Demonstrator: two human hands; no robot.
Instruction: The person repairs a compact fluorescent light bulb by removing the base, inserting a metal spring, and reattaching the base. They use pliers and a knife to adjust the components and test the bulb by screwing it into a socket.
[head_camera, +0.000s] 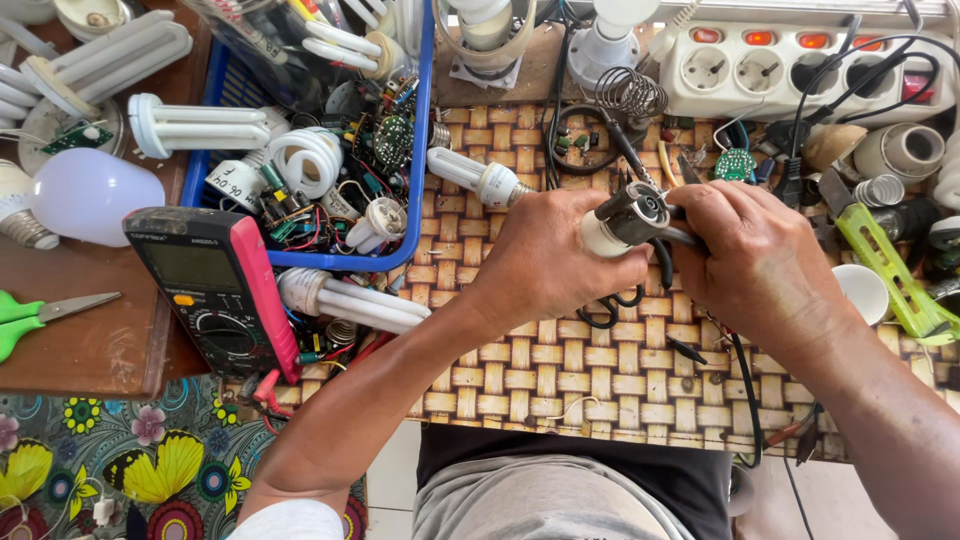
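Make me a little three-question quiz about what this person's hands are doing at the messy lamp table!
1. True or false: the left hand holds the white lamp base over the woven mat.
2. Which thing lies left of the left forearm? A) a multimeter B) a kettle C) a book
3. Fill in: the blue basket is full of spiral and tube ______ and circuit bits.

Key: 1 true, and the right hand grips a dark tool against the base. 2 A, the red and black multimeter. 3 lamps.
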